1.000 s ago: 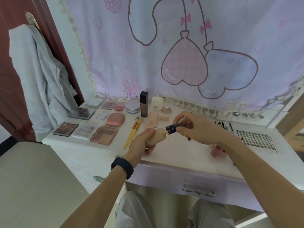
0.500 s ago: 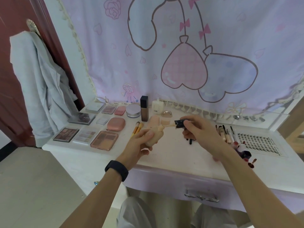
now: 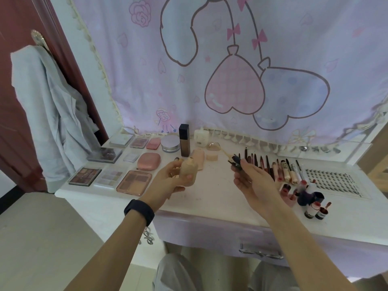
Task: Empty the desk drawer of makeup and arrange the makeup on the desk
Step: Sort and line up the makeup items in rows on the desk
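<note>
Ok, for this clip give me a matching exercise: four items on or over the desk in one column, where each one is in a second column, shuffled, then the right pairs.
Things:
1. beige bottle
2. dark cap with wand
3. tall brown bottle
4. lash tray

Places:
A. lying flat at the right end of the desk
B. pinched in the right hand
C. standing upright at the back, near the curtain
D. gripped in the left hand

Pairs: 1-D, 2-B, 3-C, 4-A.
</note>
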